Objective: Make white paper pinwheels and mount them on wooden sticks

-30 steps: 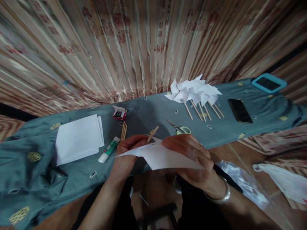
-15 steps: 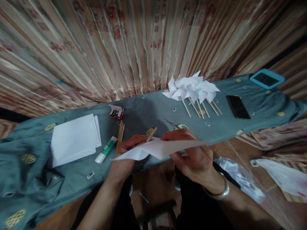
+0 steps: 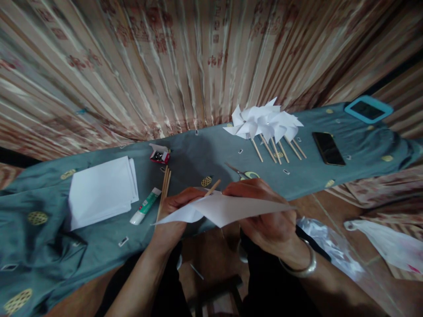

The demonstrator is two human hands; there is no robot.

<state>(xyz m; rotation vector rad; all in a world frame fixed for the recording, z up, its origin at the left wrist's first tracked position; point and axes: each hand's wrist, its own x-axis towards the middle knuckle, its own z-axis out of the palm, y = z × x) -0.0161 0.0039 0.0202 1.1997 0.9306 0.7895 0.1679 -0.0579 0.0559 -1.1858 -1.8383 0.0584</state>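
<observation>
A folded white paper pinwheel (image 3: 231,209) is held between my two hands above the table's near edge. The end of a wooden stick (image 3: 213,187) pokes up past the paper's far side. My left hand (image 3: 172,231) is closed around the stick on the left, its fingertips partly behind the paper. On the right, my right hand (image 3: 272,231) grips the pinwheel near its middle, with some fingers hidden under a blade. Just beyond my right hand lies a pair of scissors (image 3: 246,175).
Several finished pinwheels (image 3: 264,123) lie at the back right, near a phone (image 3: 328,149) and a blue-framed device (image 3: 368,109). To the left are a paper stack (image 3: 101,191), a glue stick (image 3: 145,206), loose sticks (image 3: 165,185) and a small red box (image 3: 160,154) of pins.
The stick's end has shifted slightly right and down. The pinwheel's paper has tilted a little, showing more of its face; both hands keep their hold.
</observation>
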